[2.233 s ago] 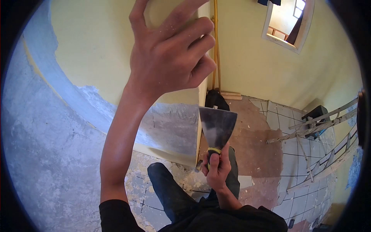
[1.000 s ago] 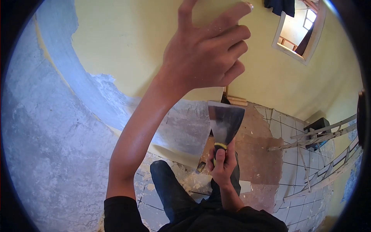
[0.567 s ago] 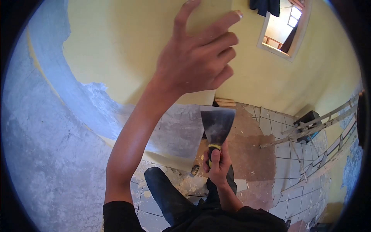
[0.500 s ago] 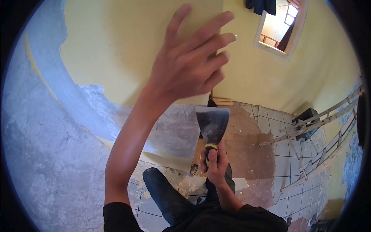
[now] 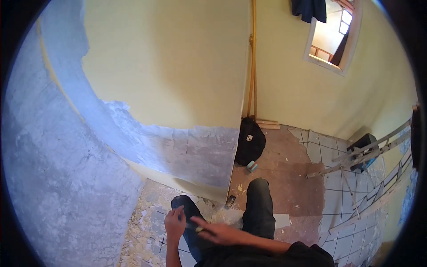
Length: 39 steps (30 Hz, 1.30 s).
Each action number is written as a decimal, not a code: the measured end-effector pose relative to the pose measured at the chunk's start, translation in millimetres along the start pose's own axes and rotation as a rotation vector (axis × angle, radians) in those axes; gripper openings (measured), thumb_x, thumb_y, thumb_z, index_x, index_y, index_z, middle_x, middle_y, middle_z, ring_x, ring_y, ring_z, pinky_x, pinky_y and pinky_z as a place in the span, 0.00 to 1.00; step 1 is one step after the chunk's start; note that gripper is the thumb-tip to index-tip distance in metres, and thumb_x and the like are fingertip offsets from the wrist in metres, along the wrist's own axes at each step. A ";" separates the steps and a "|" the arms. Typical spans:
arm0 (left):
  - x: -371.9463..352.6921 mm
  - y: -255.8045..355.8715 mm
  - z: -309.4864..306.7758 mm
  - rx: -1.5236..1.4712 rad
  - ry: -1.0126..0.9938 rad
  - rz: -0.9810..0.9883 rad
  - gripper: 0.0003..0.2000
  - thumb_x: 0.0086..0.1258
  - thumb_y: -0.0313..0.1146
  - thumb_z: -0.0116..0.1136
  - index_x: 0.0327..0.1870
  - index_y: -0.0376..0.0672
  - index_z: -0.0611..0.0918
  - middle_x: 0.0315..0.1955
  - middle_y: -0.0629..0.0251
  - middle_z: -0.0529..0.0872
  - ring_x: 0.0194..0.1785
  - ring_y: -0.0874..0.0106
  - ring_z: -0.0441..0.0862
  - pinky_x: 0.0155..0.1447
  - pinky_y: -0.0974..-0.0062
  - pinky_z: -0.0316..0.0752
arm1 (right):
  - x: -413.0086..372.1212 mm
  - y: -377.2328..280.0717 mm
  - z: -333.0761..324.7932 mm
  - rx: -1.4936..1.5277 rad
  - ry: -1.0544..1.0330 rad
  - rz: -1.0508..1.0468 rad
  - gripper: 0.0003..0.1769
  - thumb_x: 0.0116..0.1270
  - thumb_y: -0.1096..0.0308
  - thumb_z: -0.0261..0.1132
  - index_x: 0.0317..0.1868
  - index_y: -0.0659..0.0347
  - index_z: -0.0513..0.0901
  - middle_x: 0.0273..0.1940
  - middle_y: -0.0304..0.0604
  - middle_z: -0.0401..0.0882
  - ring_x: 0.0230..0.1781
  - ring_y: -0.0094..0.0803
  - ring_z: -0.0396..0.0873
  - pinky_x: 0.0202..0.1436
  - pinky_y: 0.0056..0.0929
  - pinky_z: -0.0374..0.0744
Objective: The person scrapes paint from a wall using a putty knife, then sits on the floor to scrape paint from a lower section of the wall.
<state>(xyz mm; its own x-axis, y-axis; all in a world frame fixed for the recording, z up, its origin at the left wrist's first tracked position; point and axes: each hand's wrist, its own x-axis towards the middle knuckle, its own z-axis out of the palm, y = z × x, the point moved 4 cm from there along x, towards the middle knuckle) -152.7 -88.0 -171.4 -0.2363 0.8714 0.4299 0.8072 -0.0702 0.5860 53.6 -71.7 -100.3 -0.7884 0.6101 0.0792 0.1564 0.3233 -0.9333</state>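
Note:
Low in the view, over my left thigh, both hands are close together. My right hand [image 5: 219,232] is wrapped round the putty knife [image 5: 199,229]; a yellow bit of its handle shows, and the blade is a blur pointing at my other hand. My left hand [image 5: 175,223] is raised beside the blade with its fingers curled in and the tips near each other. What it holds, if anything, is too small to make out. Ahead stands a yellow wall [image 5: 169,66] whose lower paint is stripped to a grey-blue surface [image 5: 200,147].
Paint flakes [image 5: 142,231] litter the floor by the wall. A black bag [image 5: 251,142] leans at the wall's corner beneath yellow poles [image 5: 253,66]. A small dark tool [image 5: 230,202] lies by my feet. On the right are a wooden ladder [image 5: 369,153] and a black box [image 5: 362,144].
My left hand has come down from in front of the wall to my lap. The putty knife, upright before, has dropped and turned left in my right hand. The view has shifted slightly.

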 end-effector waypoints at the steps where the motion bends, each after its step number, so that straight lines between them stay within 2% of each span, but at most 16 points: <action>1: -13.6 -11.1 2.6 0.092 -0.045 -0.040 0.11 0.63 0.24 0.59 0.47 0.43 0.85 0.39 0.56 0.88 0.42 0.55 0.84 0.48 0.58 0.79 | 5.0 11.6 32.6 0.002 -0.140 -0.011 0.31 0.76 0.63 0.60 0.76 0.51 0.62 0.47 0.58 0.85 0.41 0.53 0.86 0.46 0.41 0.83; 4: -52.8 -41.3 3.2 0.254 -0.097 -0.125 0.11 0.65 0.29 0.58 0.47 0.44 0.85 0.37 0.57 0.87 0.41 0.54 0.83 0.46 0.56 0.77 | 23.2 4.4 104.7 -0.079 -0.524 -0.114 0.27 0.77 0.63 0.57 0.74 0.53 0.66 0.48 0.61 0.84 0.45 0.57 0.83 0.50 0.42 0.82; 6: -75.5 -62.8 3.1 0.326 -0.106 -0.154 0.11 0.66 0.32 0.58 0.47 0.44 0.86 0.37 0.57 0.86 0.40 0.54 0.83 0.46 0.55 0.77 | 22.8 44.1 184.2 -0.393 -0.411 -0.567 0.25 0.76 0.64 0.57 0.70 0.59 0.66 0.41 0.60 0.83 0.33 0.59 0.82 0.35 0.48 0.82; 7: -89.4 -77.2 3.1 0.405 -0.172 -0.231 0.11 0.66 0.32 0.57 0.47 0.44 0.86 0.37 0.57 0.86 0.41 0.54 0.83 0.47 0.55 0.77 | 25.5 35.4 180.0 -0.406 -0.399 -0.571 0.25 0.76 0.64 0.57 0.70 0.59 0.66 0.41 0.60 0.83 0.33 0.59 0.82 0.35 0.48 0.82; 9: -102.3 -98.9 -0.7 0.493 -0.242 -0.295 0.11 0.65 0.33 0.57 0.46 0.43 0.86 0.37 0.57 0.87 0.42 0.54 0.83 0.48 0.54 0.77 | 21.9 7.6 181.9 -0.507 -0.585 -0.517 0.10 0.75 0.67 0.57 0.51 0.62 0.78 0.41 0.52 0.77 0.32 0.45 0.82 0.31 0.42 0.79; 13: -108.1 -123.5 -4.1 0.532 -0.373 -0.407 0.11 0.64 0.33 0.57 0.44 0.44 0.87 0.37 0.57 0.87 0.43 0.55 0.84 0.46 0.54 0.78 | 12.8 25.0 204.0 -0.438 -0.431 -0.654 0.15 0.76 0.64 0.50 0.57 0.60 0.74 0.41 0.52 0.78 0.26 0.44 0.82 0.24 0.46 0.76; 18: -67.4 -146.0 10.5 0.614 -0.277 -0.305 0.11 0.64 0.31 0.56 0.45 0.46 0.86 0.39 0.58 0.87 0.43 0.56 0.85 0.45 0.54 0.80 | 9.0 -7.0 173.1 -0.255 -0.593 -0.432 0.15 0.76 0.65 0.57 0.60 0.54 0.76 0.41 0.51 0.77 0.29 0.44 0.82 0.28 0.42 0.78; 19: -52.8 -146.1 14.8 0.582 -0.266 -0.274 0.12 0.64 0.32 0.57 0.46 0.47 0.86 0.39 0.60 0.86 0.43 0.56 0.85 0.44 0.54 0.79 | 6.1 8.3 184.9 -0.059 -0.564 -0.510 0.22 0.77 0.66 0.55 0.67 0.63 0.70 0.40 0.61 0.82 0.33 0.57 0.82 0.36 0.46 0.81; 22: 2.8 -128.9 24.2 0.639 -0.303 -0.233 0.10 0.64 0.31 0.57 0.45 0.47 0.86 0.38 0.61 0.86 0.44 0.59 0.85 0.44 0.57 0.80 | 4.1 -23.2 149.3 0.325 -0.676 -0.309 0.21 0.77 0.62 0.58 0.66 0.59 0.74 0.44 0.58 0.84 0.46 0.55 0.83 0.50 0.41 0.81; 25: 52.5 -104.3 28.9 0.593 -0.242 -0.142 0.09 0.63 0.30 0.57 0.43 0.46 0.85 0.37 0.61 0.85 0.43 0.58 0.84 0.43 0.57 0.79 | 14.5 -1.2 130.9 0.523 -0.719 -0.022 0.21 0.80 0.56 0.55 0.60 0.64 0.77 0.33 0.40 0.80 0.28 0.27 0.81 0.34 0.28 0.80; 26: 66.8 -95.9 28.9 0.590 -0.230 -0.105 0.10 0.63 0.29 0.57 0.44 0.46 0.85 0.37 0.60 0.85 0.43 0.58 0.84 0.43 0.57 0.79 | 14.3 -7.0 108.3 0.745 -0.748 0.340 0.22 0.81 0.53 0.53 0.63 0.60 0.74 0.34 0.34 0.76 0.18 0.17 0.70 0.18 0.19 0.70; 27: 81.4 -81.8 24.6 0.547 -0.190 -0.067 0.09 0.65 0.30 0.56 0.44 0.46 0.85 0.37 0.60 0.85 0.43 0.58 0.84 0.43 0.57 0.79 | 16.8 -3.6 91.5 0.903 -0.576 0.362 0.20 0.81 0.51 0.54 0.61 0.57 0.73 0.34 0.34 0.74 0.14 0.15 0.65 0.12 0.15 0.61; 29: 105.2 -62.8 19.2 0.431 -0.069 -0.002 0.08 0.67 0.31 0.56 0.44 0.47 0.85 0.36 0.61 0.85 0.42 0.58 0.83 0.42 0.57 0.80 | 20.7 -10.8 32.7 1.149 -0.354 0.425 0.17 0.80 0.51 0.55 0.56 0.55 0.73 0.33 0.35 0.73 0.15 0.16 0.67 0.12 0.15 0.63; 34: 170.1 39.0 -22.9 0.136 0.197 0.148 0.07 0.68 0.25 0.60 0.43 0.45 0.86 0.36 0.62 0.86 0.38 0.59 0.82 0.42 0.63 0.78 | -8.6 -18.9 -85.9 0.850 0.360 0.208 0.15 0.81 0.60 0.53 0.60 0.59 0.72 0.36 0.38 0.75 0.18 0.19 0.71 0.16 0.18 0.67; 37: 206.7 104.8 -45.2 -0.024 0.295 0.286 0.09 0.65 0.21 0.61 0.43 0.43 0.86 0.35 0.62 0.85 0.38 0.60 0.81 0.42 0.65 0.77 | -24.8 -31.4 -117.7 0.748 0.515 0.090 0.16 0.82 0.61 0.52 0.62 0.62 0.71 0.36 0.40 0.75 0.19 0.20 0.71 0.17 0.19 0.68; 39: 221.6 145.1 -57.7 -0.113 0.426 0.578 0.12 0.60 0.17 0.62 0.43 0.42 0.86 0.36 0.61 0.85 0.38 0.60 0.81 0.42 0.66 0.77 | -32.9 -35.1 -128.5 0.729 0.588 0.021 0.17 0.82 0.62 0.51 0.62 0.65 0.70 0.36 0.41 0.75 0.19 0.20 0.71 0.18 0.19 0.68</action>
<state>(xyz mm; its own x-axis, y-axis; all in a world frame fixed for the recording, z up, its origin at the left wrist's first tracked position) -119.2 66.9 48.5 0.0026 0.4172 0.9088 0.8115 -0.5319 0.2419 150.5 -10.2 -25.1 -0.3313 0.9427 0.0383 -0.4010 -0.1039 -0.9102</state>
